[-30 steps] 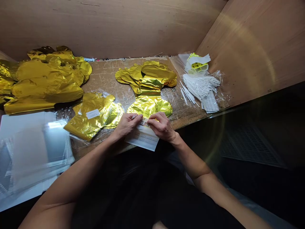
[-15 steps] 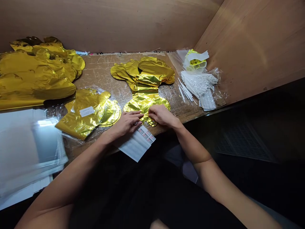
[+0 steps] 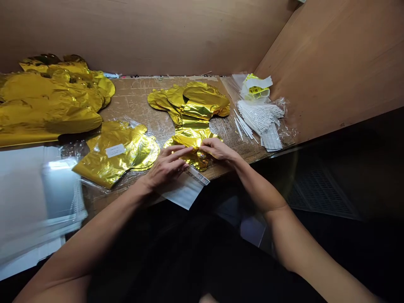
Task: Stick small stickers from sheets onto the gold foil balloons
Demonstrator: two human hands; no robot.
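Observation:
A stack of shiny gold foil balloons (image 3: 195,124) lies flat in front of me, its near end crumpled between my hands. My right hand (image 3: 217,150) is closed in a pinch on the near edge of the top foil balloon. My left hand (image 3: 168,166) has its index finger stretched onto the foil, close to the right fingertips. Its other fingers curl over a white sticker sheet (image 3: 184,191) with small printed marks, which juts past the table's front edge. The left thumb is hidden.
On the left sit a bagged gold foil balloon with a white label (image 3: 115,150), a larger gold foil pile (image 3: 47,101) and clear plastic bags (image 3: 25,189). White sticks (image 3: 260,113) and a yellow-and-white roll (image 3: 257,86) lie right. Wooden panels (image 3: 331,75) enclose the table.
The near end of the top foil balloon has been drawn up and creased by the right hand. The sticker sheet has turned and shifted slightly right under the left hand.

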